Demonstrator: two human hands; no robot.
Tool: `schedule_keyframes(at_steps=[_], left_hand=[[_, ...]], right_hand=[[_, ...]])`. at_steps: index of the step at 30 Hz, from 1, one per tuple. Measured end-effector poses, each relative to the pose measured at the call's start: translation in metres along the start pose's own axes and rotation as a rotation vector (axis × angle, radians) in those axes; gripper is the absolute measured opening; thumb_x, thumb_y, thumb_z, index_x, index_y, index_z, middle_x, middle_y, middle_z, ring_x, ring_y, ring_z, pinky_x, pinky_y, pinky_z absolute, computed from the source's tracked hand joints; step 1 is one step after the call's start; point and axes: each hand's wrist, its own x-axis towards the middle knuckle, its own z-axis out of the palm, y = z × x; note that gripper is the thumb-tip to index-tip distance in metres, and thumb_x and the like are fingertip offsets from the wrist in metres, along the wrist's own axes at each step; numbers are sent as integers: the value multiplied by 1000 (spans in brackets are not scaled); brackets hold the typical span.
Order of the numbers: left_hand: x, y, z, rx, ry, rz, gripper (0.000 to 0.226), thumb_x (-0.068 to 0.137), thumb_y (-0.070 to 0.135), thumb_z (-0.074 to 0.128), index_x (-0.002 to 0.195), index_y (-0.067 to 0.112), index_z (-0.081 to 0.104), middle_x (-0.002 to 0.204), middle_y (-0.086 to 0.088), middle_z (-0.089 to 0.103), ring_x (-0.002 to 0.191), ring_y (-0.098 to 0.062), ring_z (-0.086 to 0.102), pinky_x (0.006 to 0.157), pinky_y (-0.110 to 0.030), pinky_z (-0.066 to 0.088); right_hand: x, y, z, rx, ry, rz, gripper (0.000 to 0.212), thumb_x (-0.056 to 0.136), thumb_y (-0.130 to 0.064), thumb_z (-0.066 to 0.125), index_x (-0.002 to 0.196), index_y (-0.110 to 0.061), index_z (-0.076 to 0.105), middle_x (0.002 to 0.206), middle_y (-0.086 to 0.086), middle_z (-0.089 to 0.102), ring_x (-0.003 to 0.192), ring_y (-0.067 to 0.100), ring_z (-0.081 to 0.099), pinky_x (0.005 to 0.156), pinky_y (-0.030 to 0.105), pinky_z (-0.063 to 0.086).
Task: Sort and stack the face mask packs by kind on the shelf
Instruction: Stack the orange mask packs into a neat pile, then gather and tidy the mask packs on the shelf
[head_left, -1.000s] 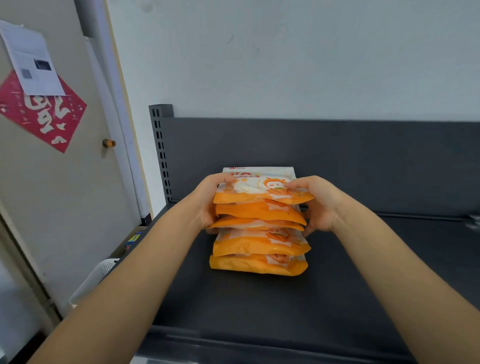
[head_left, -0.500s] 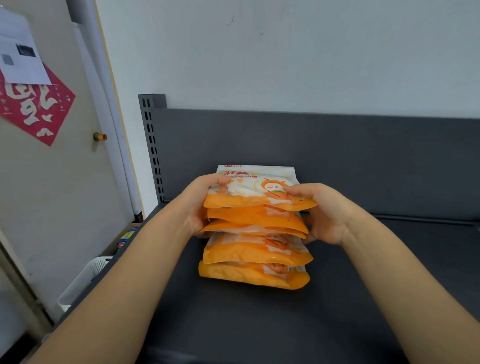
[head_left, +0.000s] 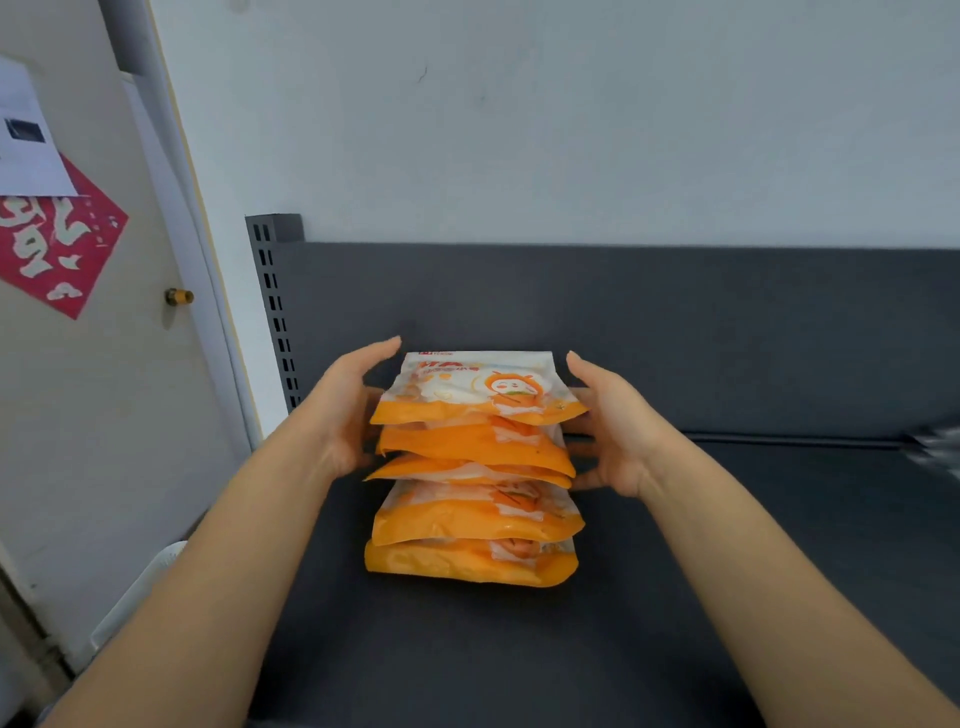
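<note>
five orange-and-white face mask packs (head_left: 475, 467) in one stack, between two hands: one left hand (head_left: 343, 415), one right hand (head_left: 618, 431). one dark shelf (head_left: 519, 649) under them. beyond the left hand: one red paper square (head_left: 57, 244), one white sheet (head_left: 26, 150), one brass knob (head_left: 179, 296).

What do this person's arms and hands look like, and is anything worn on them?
The left arm and right arm are bare as far as the picture shows; no sleeves are in view. The left hand and right hand have no gloves, and no ring, watch or bracelet is visible.
</note>
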Motion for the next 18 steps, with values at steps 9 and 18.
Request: schedule_keyframes(at_steps=[9, 18], left_hand=[[-59, 53, 55, 240, 241, 461, 68, 79, 62, 60, 132, 22, 54, 143, 1, 47, 136, -20, 37, 108, -44, 30], [-76, -1, 270, 943, 81, 567, 74, 80, 72, 50, 131, 20, 53, 138, -2, 51, 132, -29, 40, 107, -46, 35]], right_hand=[[-62, -31, -80, -59, 124, -3, 70, 88, -53, 54, 142, -9, 42, 141, 19, 47, 127, 36, 47, 89, 51, 48], [-145, -43, -259, -602, 531, -183, 64, 88, -55, 54, 138, -15, 47, 138, 5, 50, 122, 27, 50, 90, 39, 44]])
